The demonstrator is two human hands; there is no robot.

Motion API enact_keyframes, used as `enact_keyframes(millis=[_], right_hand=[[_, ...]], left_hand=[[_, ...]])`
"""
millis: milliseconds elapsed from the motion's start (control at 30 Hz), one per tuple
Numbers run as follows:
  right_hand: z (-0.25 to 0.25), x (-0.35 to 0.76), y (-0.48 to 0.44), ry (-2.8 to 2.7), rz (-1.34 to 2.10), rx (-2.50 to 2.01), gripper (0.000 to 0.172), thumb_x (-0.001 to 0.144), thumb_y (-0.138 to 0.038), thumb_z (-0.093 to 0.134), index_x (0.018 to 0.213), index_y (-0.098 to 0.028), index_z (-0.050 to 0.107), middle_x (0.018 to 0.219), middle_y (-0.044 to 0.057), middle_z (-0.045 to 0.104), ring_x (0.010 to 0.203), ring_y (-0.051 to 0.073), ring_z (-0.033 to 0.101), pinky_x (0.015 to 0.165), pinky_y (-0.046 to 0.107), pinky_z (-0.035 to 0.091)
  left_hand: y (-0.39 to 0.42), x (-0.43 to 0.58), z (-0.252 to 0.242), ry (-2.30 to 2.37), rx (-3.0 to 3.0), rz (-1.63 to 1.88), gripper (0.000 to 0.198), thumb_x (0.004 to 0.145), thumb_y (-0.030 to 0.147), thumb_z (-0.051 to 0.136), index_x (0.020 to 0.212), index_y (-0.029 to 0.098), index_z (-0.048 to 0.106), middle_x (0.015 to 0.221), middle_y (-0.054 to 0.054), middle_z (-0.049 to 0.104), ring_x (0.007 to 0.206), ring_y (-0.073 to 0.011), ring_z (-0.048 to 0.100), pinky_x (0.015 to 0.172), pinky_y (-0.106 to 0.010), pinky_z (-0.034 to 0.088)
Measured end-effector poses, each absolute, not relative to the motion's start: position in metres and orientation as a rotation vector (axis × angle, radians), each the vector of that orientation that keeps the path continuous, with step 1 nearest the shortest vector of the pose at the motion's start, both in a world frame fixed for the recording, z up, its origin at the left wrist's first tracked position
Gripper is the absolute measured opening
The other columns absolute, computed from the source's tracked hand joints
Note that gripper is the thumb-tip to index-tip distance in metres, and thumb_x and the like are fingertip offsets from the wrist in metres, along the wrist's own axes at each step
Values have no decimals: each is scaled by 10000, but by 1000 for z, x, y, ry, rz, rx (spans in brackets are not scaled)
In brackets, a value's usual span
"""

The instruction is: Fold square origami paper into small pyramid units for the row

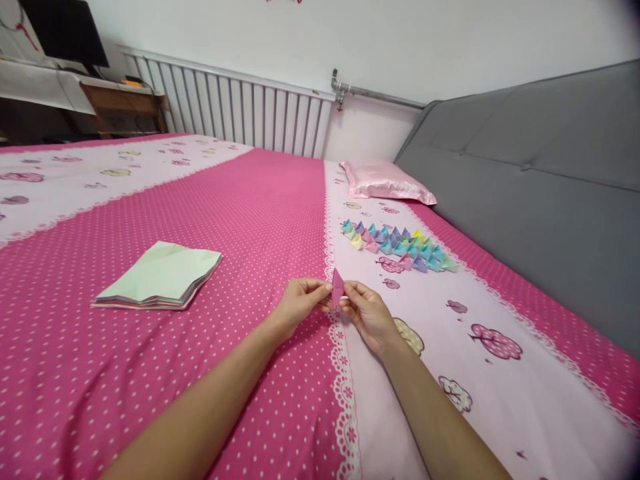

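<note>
Between my two hands is a small folded piece of pink paper [337, 288], held upright with pointed ends at top and bottom. My left hand [304, 301] pinches its left side with thumb and fingers. On the right side, the thumb and fingers of my right hand [366, 308] close on it too. Beyond my right hand, several small folded paper boats [400, 245] in blue, purple, green, pink and yellow stand in rows on the bed. A stack of paper sheets [163, 272], pale green on top, lies to the left of my left hand.
The bed cover [240, 220] is pink with white dots and pale printed bands. A pink pillow [387, 181] lies against the grey headboard [530, 160]. A white radiator [235, 103] lines the wall, and a monitor [67, 33] stands on a desk at the far left.
</note>
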State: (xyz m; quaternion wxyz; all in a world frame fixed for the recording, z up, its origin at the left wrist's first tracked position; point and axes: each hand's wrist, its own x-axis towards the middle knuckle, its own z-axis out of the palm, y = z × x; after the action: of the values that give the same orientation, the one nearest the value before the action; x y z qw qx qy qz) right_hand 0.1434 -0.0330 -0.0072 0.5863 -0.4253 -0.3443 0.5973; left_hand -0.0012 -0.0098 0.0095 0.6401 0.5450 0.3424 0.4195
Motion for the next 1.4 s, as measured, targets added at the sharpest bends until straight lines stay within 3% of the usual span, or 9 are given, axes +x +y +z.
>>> enact_keyframes(millis=[333, 533, 667, 767, 867, 1167, 1300, 1400], right_hand=[[-10, 141, -33, -984, 1297, -1060, 301, 619, -382, 705, 822, -163, 664, 608, -11, 634, 511, 75, 554, 517, 182, 470], [-6, 137, -37, -1147, 1245, -1034, 345, 683, -405, 646, 935, -171, 669, 834, 56, 686, 702, 164, 623, 697, 326, 516], [-4, 135, -40, -1273, 1166, -1011, 431, 664, -332, 682, 1072, -212, 611, 953, 60, 658, 779, 168, 625, 732, 318, 504], [-6, 134, -40, -1378, 971, -988, 339, 670, -276, 680, 1006, -244, 647, 1100, 63, 580, 872, 173, 607, 755, 297, 496], [-7, 135, -40, -1434, 838, -995, 183, 714, -253, 629, 886, -239, 690, 1096, 65, 550, 969, 189, 570, 761, 284, 500], [3, 146, -43, -1591, 666, -1038, 241, 756, -207, 541, 947, -256, 679, 1155, 69, 531, 1063, 227, 510, 763, 322, 506], [-3, 143, -40, -1520, 669, -1084, 187, 746, -242, 587, 900, -246, 693, 1128, 73, 544, 1022, 210, 539, 721, 290, 516], [-8, 142, -36, -1415, 738, -1051, 119, 725, -252, 616, 813, -214, 688, 1096, 68, 557, 970, 194, 559, 696, 272, 511]], left_hand=[[-9, 1, 6, 802, 1249, 984, 139, 614, 197, 638, 710, 117, 577, 556, -1, 596, 433, -68, 506, 465, -191, 401], [-5, 4, -6, 851, 1260, 1038, 197, 583, 194, 680, 697, 135, 531, 604, -16, 616, 512, -103, 574, 508, -215, 444], [-3, 4, -11, 856, 1348, 1143, 130, 624, 148, 616, 743, 131, 569, 646, -19, 623, 512, -93, 561, 491, -200, 425], [-5, 4, -8, 858, 1344, 1186, 117, 628, 116, 591, 744, 129, 588, 642, -20, 630, 510, -93, 551, 472, -192, 401], [-9, 5, -1, 815, 1277, 1174, 83, 647, 139, 615, 724, 117, 596, 603, -15, 615, 486, -79, 525, 478, -194, 401], [-12, -1, 9, 573, 978, 1015, 361, 667, 200, 684, 1002, 127, 572, 887, -80, 662, 783, -137, 620, 772, -285, 460], [-10, -1, 5, 541, 1002, 987, 583, 606, 161, 736, 1137, 135, 496, 783, -54, 673, 726, -141, 626, 733, -280, 454], [-10, 1, 4, 569, 1043, 998, 592, 597, 161, 744, 1136, 128, 501, 580, 33, 611, 571, -91, 583, 627, -221, 433]])
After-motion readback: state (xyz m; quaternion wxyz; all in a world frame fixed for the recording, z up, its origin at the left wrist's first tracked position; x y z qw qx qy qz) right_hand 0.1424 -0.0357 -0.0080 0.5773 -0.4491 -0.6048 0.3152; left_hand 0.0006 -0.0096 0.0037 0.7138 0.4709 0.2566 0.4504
